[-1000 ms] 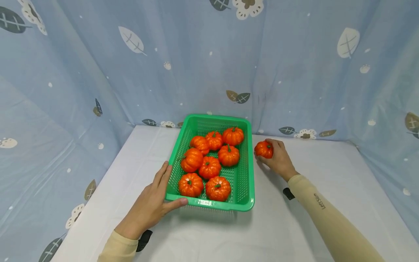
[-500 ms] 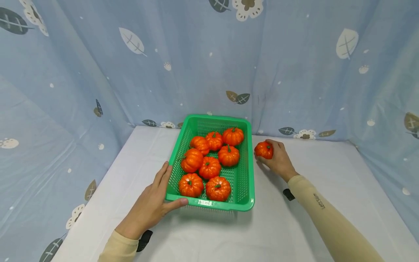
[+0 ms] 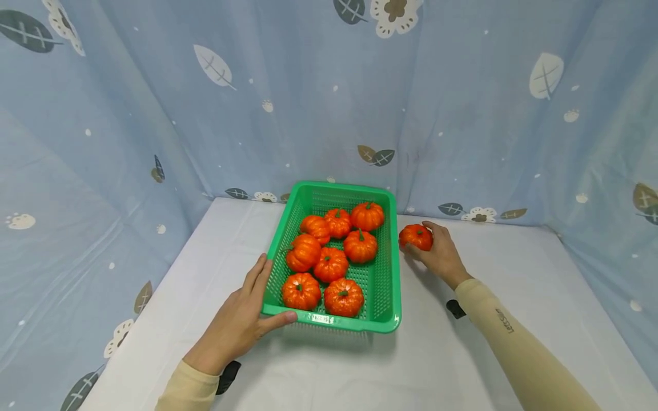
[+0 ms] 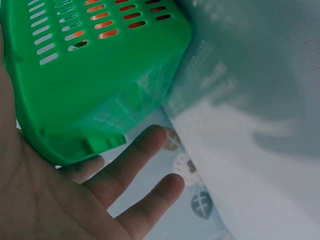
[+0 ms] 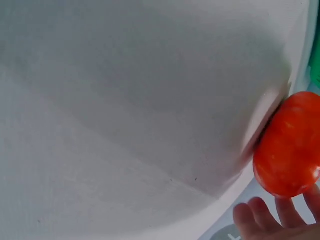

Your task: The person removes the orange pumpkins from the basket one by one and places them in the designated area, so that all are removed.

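A green plastic basket (image 3: 396, 268) holds several small orange pumpkins (image 3: 344, 297) with green stems. My left hand (image 3: 233, 319) lies at its near left corner, thumb along the front rim and fingers along the left side. Those fingers look straight and spread in the left wrist view, beside the basket wall (image 4: 75, 100). Right of the basket, one more pumpkin (image 3: 415, 236) rests on the white tabletop. My right hand (image 3: 439, 254) holds it from the right, thumb at its near side and fingers at its far side. The right wrist view shows fingertips against this pumpkin (image 5: 290, 145); the thumb is hidden there.
A white cloth (image 3: 349, 371) covers the table. Blue patterned curtain (image 3: 308, 114) hangs along the back and both sides, close behind the basket. Black bands show at both wrists, below beige sleeves (image 3: 514, 342).
The head view has tilted slightly. The fingers of my right hand have shifted a little rightward, so more of the pumpkin beside the basket shows. My left hand and the basket keep their places.
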Demonstrator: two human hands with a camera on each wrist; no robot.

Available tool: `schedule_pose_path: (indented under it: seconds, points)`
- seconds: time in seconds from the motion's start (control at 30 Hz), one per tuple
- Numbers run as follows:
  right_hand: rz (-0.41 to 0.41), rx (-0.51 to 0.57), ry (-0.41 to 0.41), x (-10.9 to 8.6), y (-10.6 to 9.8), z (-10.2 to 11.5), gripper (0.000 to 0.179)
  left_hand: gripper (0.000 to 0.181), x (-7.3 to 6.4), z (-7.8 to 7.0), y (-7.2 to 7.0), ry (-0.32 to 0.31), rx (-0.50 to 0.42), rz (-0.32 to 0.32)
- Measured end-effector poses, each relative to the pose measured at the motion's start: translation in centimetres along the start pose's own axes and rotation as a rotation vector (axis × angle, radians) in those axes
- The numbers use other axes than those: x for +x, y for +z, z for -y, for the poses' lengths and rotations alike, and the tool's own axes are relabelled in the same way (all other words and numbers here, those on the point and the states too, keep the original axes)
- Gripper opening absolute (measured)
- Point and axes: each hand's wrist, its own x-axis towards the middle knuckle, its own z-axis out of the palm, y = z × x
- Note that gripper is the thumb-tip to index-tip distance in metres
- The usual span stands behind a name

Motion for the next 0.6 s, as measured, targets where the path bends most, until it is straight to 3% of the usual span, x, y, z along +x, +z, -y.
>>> schedule_pose_path:
  seconds: [0.27, 0.5, 0.6]
  points:
    - [-0.144, 0.018, -0.065, -0.5, -0.4, 0.2, 0.067, 0.115, 0.0, 0.0, 0.2, 0.006, 0.007, -0.008]
    - [-0.299, 0.158, -0.246, -1.1, -0.3, 2.6, 0.05, 0.115, 0.0, 0.0, 0.1, 0.002, 0.006, -0.01]
    - [-0.324, 0.214, -0.339, -1.7, 0.0, 4.4, 0.046, 0.115, 0.0, 0.0, 0.1, -0.004, 0.0, -0.007]
